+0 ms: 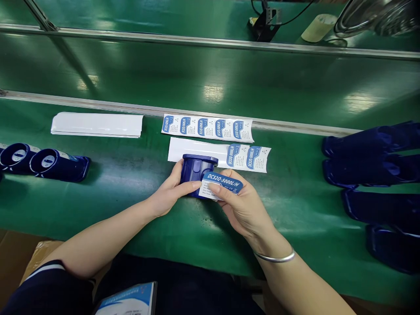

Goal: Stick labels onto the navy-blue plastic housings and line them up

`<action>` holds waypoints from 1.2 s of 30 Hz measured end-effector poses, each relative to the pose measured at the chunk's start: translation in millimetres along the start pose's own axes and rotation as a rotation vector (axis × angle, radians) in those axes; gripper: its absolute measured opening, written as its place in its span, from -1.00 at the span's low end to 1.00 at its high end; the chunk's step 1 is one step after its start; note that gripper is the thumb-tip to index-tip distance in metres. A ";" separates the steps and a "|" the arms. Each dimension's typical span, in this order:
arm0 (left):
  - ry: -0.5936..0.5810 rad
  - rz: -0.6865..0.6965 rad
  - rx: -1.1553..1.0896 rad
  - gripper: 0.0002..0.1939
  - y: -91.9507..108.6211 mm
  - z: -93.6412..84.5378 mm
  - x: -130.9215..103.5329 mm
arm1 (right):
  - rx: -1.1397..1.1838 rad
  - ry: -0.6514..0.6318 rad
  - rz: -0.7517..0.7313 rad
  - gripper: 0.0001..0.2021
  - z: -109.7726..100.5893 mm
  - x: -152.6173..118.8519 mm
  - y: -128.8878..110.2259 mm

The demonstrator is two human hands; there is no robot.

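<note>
My left hand (172, 187) is closed around the left side of a dark blue plastic housing (194, 168), its thumb lying across the front. Between thumb and fingers, my right hand (238, 201) pinches a blue and white sticker label (223, 183) printed "DC52Q-5000L/H". The label's left end overlaps the housing's lower right; whether it sticks there I cannot tell. Just behind the housing lies a label strip (247, 156) with two labels at its right end and bare white backing on the left. Farther back rests a fuller stack of label sheets (206, 127).
White backing strips (96, 124) lie at the back left. Labelled blue housings (59, 164) stand at the left, and several more blue housings (377, 168) line the right side. A metal rail (131, 107) runs behind; a tape roll (319, 27) sits on the shelf.
</note>
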State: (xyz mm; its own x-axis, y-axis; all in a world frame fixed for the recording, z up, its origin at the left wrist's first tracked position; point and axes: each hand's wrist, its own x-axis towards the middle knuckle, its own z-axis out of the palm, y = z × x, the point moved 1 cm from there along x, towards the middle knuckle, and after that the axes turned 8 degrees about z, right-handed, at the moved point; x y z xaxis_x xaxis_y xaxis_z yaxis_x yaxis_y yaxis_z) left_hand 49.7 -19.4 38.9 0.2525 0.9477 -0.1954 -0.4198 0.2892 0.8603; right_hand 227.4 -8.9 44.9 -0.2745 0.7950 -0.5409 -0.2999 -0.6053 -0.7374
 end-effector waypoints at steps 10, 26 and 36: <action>-0.011 0.003 0.003 -0.20 -0.2 -1.0 0.4 | 0.002 0.002 0.007 -0.61 0.2 -0.4 -0.3; -0.027 0.043 0.078 -0.19 -2.6 -2.7 1.5 | 0.002 -0.007 -0.004 -0.61 0.2 1.2 0.6; -0.035 0.045 0.111 -0.18 -3.8 -4.9 0.8 | 0.014 -0.005 0.009 -0.60 3.1 -0.4 -1.1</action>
State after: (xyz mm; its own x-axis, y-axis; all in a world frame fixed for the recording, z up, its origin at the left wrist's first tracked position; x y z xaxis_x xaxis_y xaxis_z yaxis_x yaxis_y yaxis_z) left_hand 47.2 -19.1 33.2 0.2666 0.9535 -0.1402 -0.3325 0.2275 0.9153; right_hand 224.9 -8.6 47.2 -0.2814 0.7894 -0.5455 -0.3106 -0.6128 -0.7266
